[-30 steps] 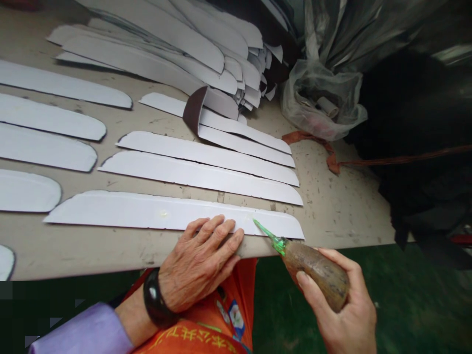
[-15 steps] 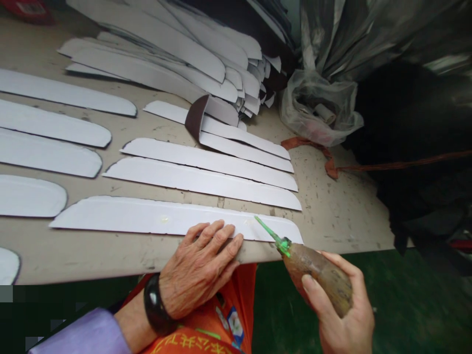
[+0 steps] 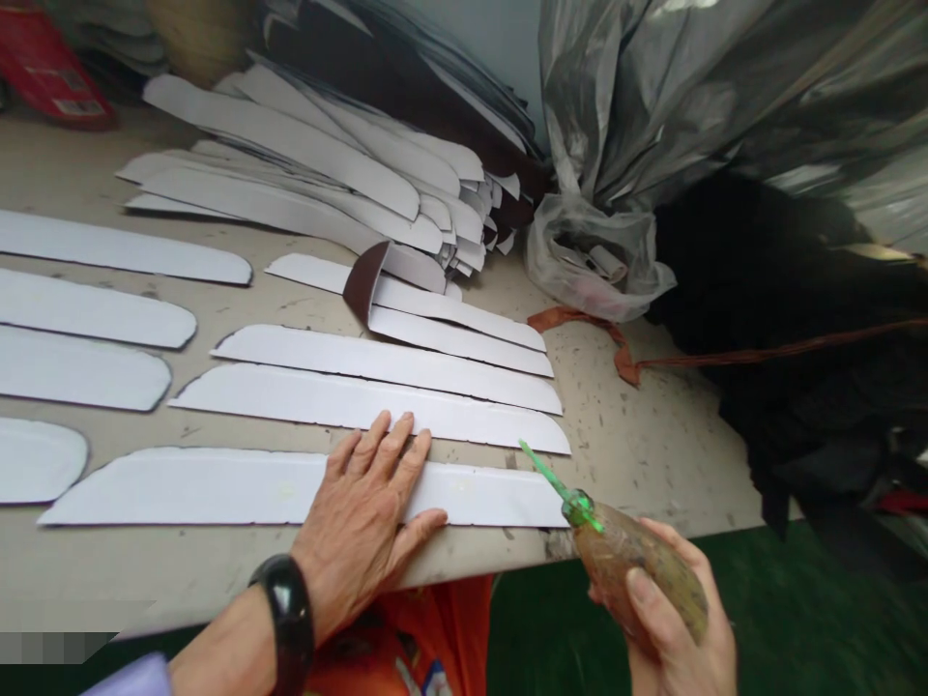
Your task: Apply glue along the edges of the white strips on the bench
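Observation:
My left hand [image 3: 373, 517] lies flat with fingers spread across the nearest long white strip [image 3: 195, 486]. Its fingertips reach the lower edge of the white strip behind [image 3: 464, 406]. In my right hand [image 3: 685, 609] is a brownish squeeze bottle [image 3: 638, 570] with a thin green nozzle [image 3: 543, 467]. The fingers and thumb wrap round the bottle's body. The nozzle points up and left, over the right ends of these two strips; whether it touches either one I cannot tell.
More white strips [image 3: 94, 246] lie in rows on the table [image 3: 652, 464]. A heap of strips [image 3: 290, 145] is at the back, with one curled brown-backed piece [image 3: 366, 280] before it. A clear plastic bag [image 3: 594, 256], orange ribbon [image 3: 623, 362] and dark cloth [image 3: 761, 290] are on the right.
The view has shifted, so the table sits lower in it. My left hand has moved farther onto the nearest strip, fingers spreading. The nozzle has moved from over that strip's surface toward the strip behind.

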Demonstrator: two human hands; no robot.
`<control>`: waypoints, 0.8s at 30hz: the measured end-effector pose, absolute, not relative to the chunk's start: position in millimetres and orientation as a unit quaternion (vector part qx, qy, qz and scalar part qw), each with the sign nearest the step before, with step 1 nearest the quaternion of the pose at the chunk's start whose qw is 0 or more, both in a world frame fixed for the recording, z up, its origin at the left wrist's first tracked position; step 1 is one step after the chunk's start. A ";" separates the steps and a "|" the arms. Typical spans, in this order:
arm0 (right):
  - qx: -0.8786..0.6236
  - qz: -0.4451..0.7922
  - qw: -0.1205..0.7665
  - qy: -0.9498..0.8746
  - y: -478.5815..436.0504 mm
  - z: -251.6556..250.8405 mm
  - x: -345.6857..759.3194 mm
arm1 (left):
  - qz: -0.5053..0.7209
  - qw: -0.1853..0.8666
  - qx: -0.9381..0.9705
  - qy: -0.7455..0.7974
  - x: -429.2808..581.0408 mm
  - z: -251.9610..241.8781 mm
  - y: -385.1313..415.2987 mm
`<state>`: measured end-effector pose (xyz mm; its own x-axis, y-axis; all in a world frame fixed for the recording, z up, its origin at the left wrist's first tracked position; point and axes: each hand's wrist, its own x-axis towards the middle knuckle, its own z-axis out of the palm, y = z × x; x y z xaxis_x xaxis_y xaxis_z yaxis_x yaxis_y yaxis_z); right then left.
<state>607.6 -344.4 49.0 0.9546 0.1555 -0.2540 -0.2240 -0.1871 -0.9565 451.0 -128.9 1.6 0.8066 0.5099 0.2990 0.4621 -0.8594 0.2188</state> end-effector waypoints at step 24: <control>-0.917 0.008 0.341 -0.206 -295.2 68.6 602.5 | 0.172 0.092 0.944 0.265 443.8 -7.8 -135.8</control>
<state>602.5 -295.2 68.6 0.9150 0.3831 0.1267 0.3727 -0.6820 -0.6293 443.8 -135.8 -7.8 0.8008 0.5314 0.2763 0.4683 -0.8431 0.2642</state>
